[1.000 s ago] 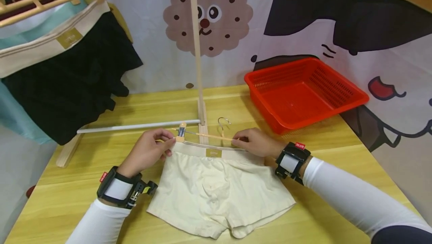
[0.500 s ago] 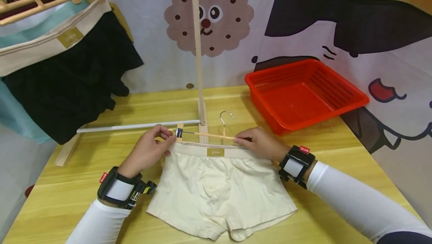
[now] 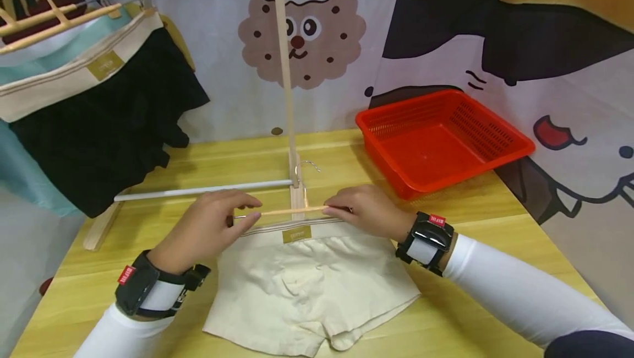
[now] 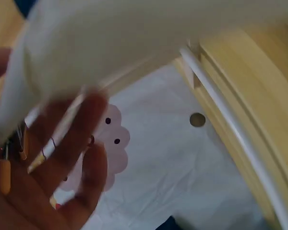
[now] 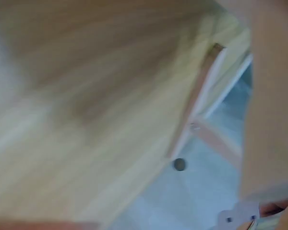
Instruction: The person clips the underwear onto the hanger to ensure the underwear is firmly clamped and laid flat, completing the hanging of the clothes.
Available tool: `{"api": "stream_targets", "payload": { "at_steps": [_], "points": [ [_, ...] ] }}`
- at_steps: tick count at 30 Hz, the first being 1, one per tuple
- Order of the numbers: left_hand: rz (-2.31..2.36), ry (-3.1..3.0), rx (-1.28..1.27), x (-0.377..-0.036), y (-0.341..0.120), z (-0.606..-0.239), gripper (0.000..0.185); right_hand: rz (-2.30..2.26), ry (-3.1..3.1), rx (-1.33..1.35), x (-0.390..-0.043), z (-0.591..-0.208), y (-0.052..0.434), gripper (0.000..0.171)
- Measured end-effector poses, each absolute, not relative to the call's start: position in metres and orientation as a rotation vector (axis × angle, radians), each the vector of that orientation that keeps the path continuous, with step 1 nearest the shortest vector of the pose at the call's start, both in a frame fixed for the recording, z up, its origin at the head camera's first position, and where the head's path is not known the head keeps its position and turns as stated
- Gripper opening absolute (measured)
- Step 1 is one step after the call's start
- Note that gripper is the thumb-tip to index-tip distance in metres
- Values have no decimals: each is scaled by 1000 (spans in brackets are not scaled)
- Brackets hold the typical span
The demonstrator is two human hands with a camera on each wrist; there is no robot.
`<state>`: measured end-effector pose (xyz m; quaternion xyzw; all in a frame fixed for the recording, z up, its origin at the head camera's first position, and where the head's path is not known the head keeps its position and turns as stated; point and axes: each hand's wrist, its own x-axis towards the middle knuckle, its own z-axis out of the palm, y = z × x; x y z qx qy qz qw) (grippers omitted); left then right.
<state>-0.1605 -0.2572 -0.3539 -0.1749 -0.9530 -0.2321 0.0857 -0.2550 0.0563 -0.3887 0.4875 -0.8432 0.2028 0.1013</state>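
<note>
Cream boxer briefs [image 3: 302, 275] lie flat on the table, their waistband with a gold label toward the back. A clip hanger [image 3: 292, 212] with a thin wooden bar and metal hook sits along that waistband. My right hand [image 3: 369, 212] pinches the bar near its right end. Around the left end is my left hand [image 3: 203, 226], thumb and forefinger apart with a gap between them. The left wrist view shows its fingers [image 4: 77, 139] loosely spread below the cream cloth, a clip [image 4: 23, 141] behind them. My right hand hides the hanger's right clip.
A red plastic basket [image 3: 386, 162] stands at the back right. Behind the hanger rises a wooden rack post [image 3: 284, 71], with a white rod [image 3: 203, 190] low to its left. Black boxer briefs [image 3: 104, 126] and teal ones hang from clip hangers at the upper left.
My left hand has shifted left and its thumb and forefinger have come off the left clip area. The hanger's hook has tipped and moved left. The boxer briefs have slid slightly left.
</note>
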Motion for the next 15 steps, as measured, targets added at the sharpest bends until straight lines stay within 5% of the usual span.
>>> {"api": "stream_targets", "payload": {
  "at_steps": [15],
  "points": [
    [-679,-2746,-726,-128,-298,-310,13,536,-2430,1562,-252,-327,7,21]
  ]
}}
